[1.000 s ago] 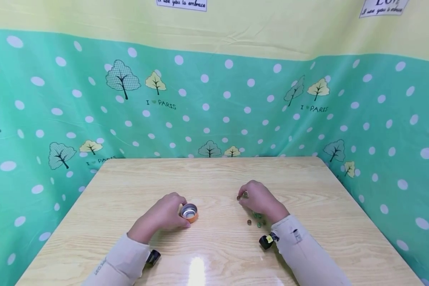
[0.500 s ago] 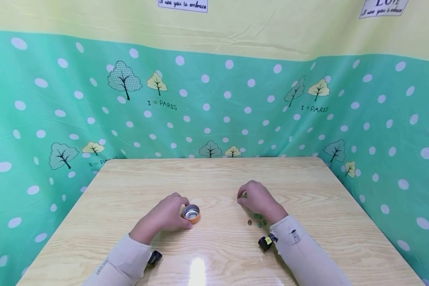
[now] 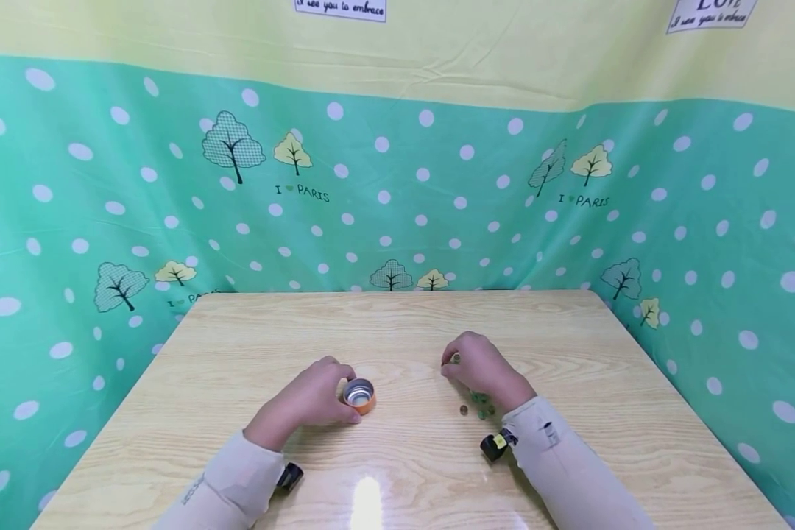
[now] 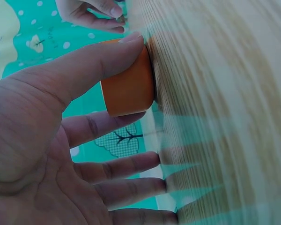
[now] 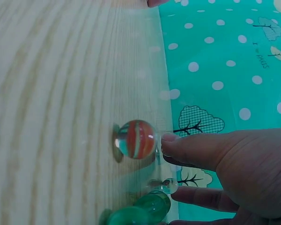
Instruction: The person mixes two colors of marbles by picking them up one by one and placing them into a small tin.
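Beside right hand, green marbles

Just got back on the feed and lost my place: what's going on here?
A person's left hand holds an orange cup, mouth up, between thumb and forefinger. The right hand is low over the table beside a small marble; whether it pinches one is unclear. Green marbles and a red-striped marble lie outside the cup.

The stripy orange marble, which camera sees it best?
The right wrist view: the stripy orange marble is large there, and its bands show clearly. The head view shows only a tiny brownish marble, probably the same one, on the table. The left wrist view doesn't show it.
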Demonstrator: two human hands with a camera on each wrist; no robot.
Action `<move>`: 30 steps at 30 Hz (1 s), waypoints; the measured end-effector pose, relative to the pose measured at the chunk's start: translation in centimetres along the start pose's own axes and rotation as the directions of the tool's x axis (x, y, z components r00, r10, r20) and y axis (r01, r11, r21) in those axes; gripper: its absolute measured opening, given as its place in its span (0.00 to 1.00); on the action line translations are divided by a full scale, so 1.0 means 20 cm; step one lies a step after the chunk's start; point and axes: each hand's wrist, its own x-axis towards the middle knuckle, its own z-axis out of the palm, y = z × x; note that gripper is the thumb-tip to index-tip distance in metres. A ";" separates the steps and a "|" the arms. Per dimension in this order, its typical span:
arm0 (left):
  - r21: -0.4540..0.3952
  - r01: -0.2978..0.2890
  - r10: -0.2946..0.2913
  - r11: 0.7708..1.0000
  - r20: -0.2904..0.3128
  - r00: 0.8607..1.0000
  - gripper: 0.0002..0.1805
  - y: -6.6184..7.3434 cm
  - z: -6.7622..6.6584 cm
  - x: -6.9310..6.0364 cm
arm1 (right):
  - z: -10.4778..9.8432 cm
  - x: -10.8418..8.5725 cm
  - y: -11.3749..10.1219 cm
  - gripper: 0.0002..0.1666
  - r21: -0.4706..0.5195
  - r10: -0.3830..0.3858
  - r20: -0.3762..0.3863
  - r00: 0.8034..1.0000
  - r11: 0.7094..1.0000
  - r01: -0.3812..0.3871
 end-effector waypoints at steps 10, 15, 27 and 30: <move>-0.026 0.012 -0.013 1.000 -0.014 1.000 0.31 0.00 0.01 0.00 | -0.01 0.00 -0.01 0.02 0.042 -0.047 -0.040 0.998 0.998 0.049; -0.039 0.027 -0.028 0.999 -0.024 0.999 0.30 0.01 0.03 0.00 | -0.02 -0.01 -0.04 0.02 0.035 -0.078 -0.067 0.995 0.996 0.080; -0.192 -0.020 0.022 0.981 0.010 1.000 0.33 0.01 0.06 0.02 | -0.02 -0.03 -0.11 0.03 0.104 -0.153 -0.103 0.983 0.981 0.163; -0.210 -0.044 0.049 0.977 0.019 0.999 0.32 0.02 0.06 0.03 | -0.02 -0.03 -0.13 0.03 0.125 -0.160 -0.099 0.982 0.977 0.172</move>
